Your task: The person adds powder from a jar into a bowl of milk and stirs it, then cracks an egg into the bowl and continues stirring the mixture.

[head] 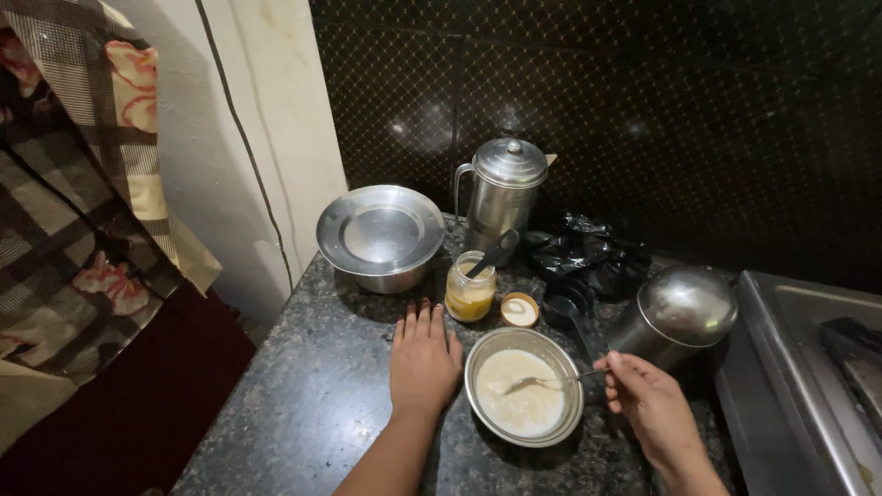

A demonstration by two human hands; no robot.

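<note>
Speckled dark counter (303, 404) — bowl (524, 397), jar (469, 292), jug (503, 191), covered pot (381, 237).

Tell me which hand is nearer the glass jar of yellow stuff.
Left. The left hand lies flat on the counter just below the jar; the right hand holds a spoon across the bowl, farther off.

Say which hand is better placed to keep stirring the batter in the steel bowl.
Right. The right hand already grips the spoon, whose tip sits in the pale batter in the steel bowl. The left hand lies flat on the counter beside the bowl, holding nothing, so it is likelier to steady it.
</note>
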